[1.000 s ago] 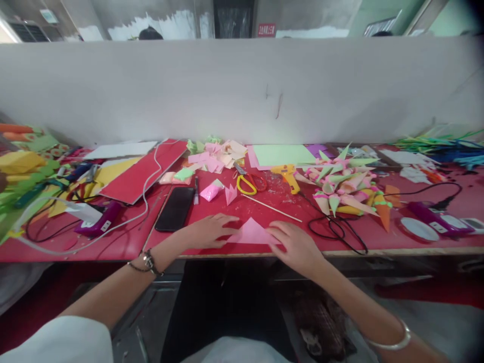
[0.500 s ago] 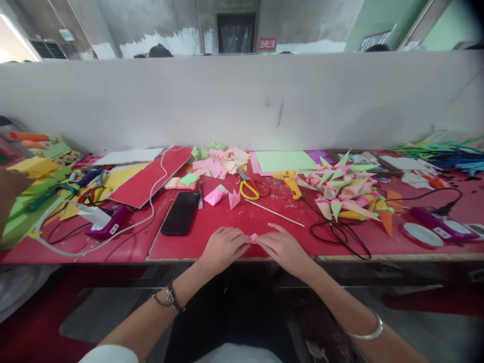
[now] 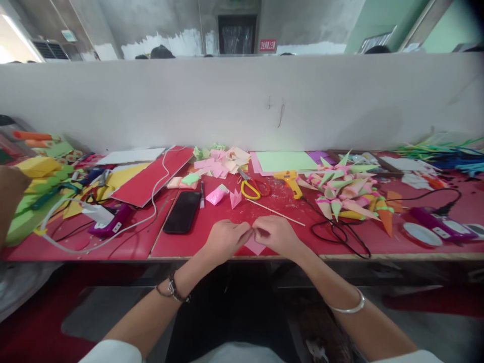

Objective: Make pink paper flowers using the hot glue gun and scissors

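Near the table's front edge, a small pink sheet of paper (image 3: 256, 246) lies partly under my fingers, one corner pointing at me. My left hand (image 3: 229, 237) is closed, thumb and fingers pinching the paper's far side. Meeting it fingertip to fingertip, my right hand (image 3: 276, 235) pinches there too; the paper between the tips is mostly hidden. Just beyond lie a folded pink paper piece (image 3: 235, 198), a shiny pink packet (image 3: 217, 194), yellow-handled scissors (image 3: 250, 189) and a thin wooden stick (image 3: 275, 212). A black phone (image 3: 182, 212) rests left of my left hand.
A yellow glue gun (image 3: 290, 182) and its black cord lie to the right, beside a pile of pink and green paper cones (image 3: 346, 189). Purple power strips (image 3: 111, 222) sit at both sides. A white partition (image 3: 227, 101) bounds the back. Another person's arm (image 3: 11, 196) is at far left.
My hands have drawn together and their fingers have curled in. More of the pink paper now shows below them, its corner toward me. My right forearm has moved inward.
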`<action>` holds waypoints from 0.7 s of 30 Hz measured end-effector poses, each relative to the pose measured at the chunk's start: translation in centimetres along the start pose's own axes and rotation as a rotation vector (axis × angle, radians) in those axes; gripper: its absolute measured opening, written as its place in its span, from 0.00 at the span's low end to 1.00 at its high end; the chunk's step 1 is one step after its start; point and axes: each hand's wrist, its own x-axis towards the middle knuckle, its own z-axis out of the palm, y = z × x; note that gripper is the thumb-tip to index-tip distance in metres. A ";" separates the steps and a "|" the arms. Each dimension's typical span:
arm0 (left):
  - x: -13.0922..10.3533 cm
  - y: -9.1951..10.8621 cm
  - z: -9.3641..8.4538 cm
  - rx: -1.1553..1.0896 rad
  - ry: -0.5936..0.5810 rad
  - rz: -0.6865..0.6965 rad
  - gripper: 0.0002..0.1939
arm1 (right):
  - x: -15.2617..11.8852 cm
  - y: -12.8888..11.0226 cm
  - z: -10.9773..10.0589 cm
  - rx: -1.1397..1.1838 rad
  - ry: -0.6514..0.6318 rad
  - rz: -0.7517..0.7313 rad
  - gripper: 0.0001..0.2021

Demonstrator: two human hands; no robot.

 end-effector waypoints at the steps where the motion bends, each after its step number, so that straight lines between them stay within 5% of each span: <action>1: -0.2 -0.1 -0.1 -0.007 -0.013 -0.009 0.14 | -0.2 0.4 -0.2 0.020 -0.008 0.013 0.05; 7: -1.5 -1.4 -1.1 -0.051 -0.130 -0.140 0.13 | -1.6 3.4 -1.7 -0.042 0.021 0.178 0.06; 11: -1.5 -1.9 -1.5 -0.080 -0.159 -0.188 0.13 | -1.4 3.0 -2.1 0.040 0.118 0.209 0.07; 15: -0.7 -1.8 -2.0 -0.005 -0.073 -0.032 0.12 | -0.5 1.3 -1.9 0.125 -0.078 0.099 0.09; 21: 0.9 -0.1 -2.0 0.257 0.082 0.107 0.11 | 0.5 -0.2 -0.9 0.013 -0.149 0.049 0.11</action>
